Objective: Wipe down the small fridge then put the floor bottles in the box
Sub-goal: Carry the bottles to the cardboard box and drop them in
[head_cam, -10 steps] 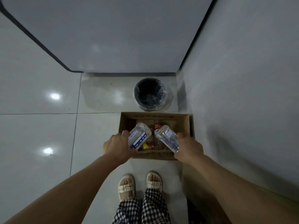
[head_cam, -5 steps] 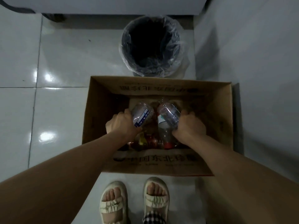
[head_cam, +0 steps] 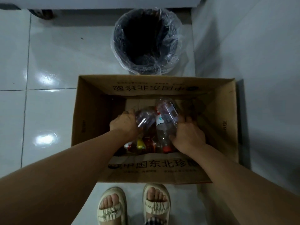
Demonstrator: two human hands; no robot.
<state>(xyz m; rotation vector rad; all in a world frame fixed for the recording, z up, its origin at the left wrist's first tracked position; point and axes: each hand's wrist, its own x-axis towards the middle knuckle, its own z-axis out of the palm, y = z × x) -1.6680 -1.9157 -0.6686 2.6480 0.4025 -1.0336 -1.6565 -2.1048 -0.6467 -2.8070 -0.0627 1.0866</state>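
Both hands are inside the open brown cardboard box (head_cam: 90, 120) on the floor. The left hand (head_cam: 124, 124) grips a clear plastic bottle (head_cam: 145, 118); the right hand (head_cam: 188, 135) grips a second clear bottle with a label (head_cam: 167, 111). Other bottles with red caps (head_cam: 151, 144) lie below them. The black round bin with a clear liner (head_cam: 146, 41) stands just beyond the far edge of the box. The right side of the box has free room.

Dim overall, 2 glare spots on floor tiles (head_cam: 47, 109), box (head_cam: 90, 120) interior shadowed, wide-angle edge distortion

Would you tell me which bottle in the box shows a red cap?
The clear bottle lying by the right hand; its red cap points toward the near wall, unlike the two held bottles.
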